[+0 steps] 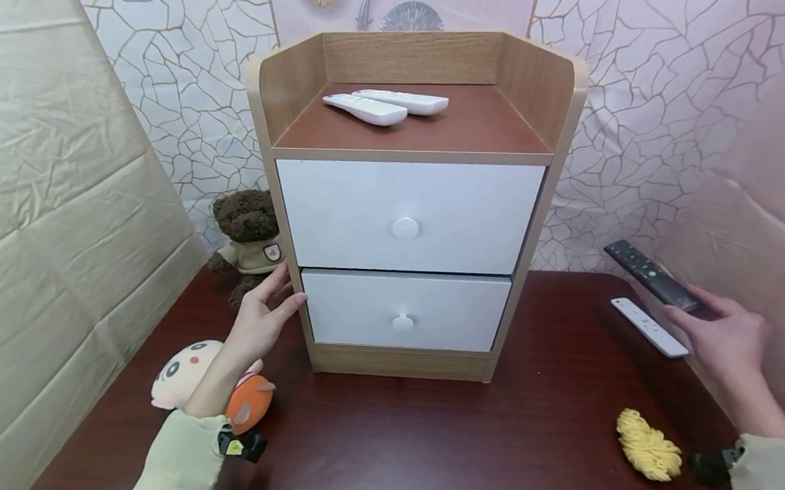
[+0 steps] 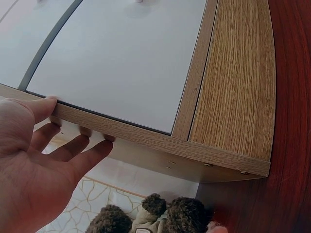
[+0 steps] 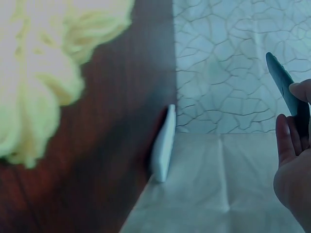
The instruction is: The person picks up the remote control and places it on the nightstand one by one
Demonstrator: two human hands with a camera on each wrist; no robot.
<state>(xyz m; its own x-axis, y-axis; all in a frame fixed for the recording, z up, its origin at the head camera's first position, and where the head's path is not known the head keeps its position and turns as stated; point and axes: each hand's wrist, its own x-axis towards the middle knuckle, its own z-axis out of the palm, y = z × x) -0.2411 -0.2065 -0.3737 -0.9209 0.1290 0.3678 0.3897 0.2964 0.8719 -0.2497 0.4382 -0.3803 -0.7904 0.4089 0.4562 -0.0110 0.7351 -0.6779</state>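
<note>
My left hand (image 1: pixel 264 316) grips the left side edge of a small wooden cabinet (image 1: pixel 402 363), with the thumb on the front edge and the fingers behind it on the side panel, as the left wrist view shows. Both white drawers, the upper drawer (image 1: pixel 347 211) and the lower drawer (image 1: pixel 353 307), are closed. At the right, my right hand (image 1: pixel 731 333) holds a black remote control (image 1: pixel 649 274) by its near end, raised above the table. Below it a white remote control (image 1: pixel 649 327) lies on the table.
Two white remotes (image 1: pixel 375 110) lie on the cabinet top. A brown teddy bear (image 1: pixel 249 222) sits behind the cabinet's left side. Under my left forearm lies a plush doll (image 1: pixel 185 371) with an orange body. A yellow yarn bundle (image 1: pixel 648 447) is on the table near my right wrist.
</note>
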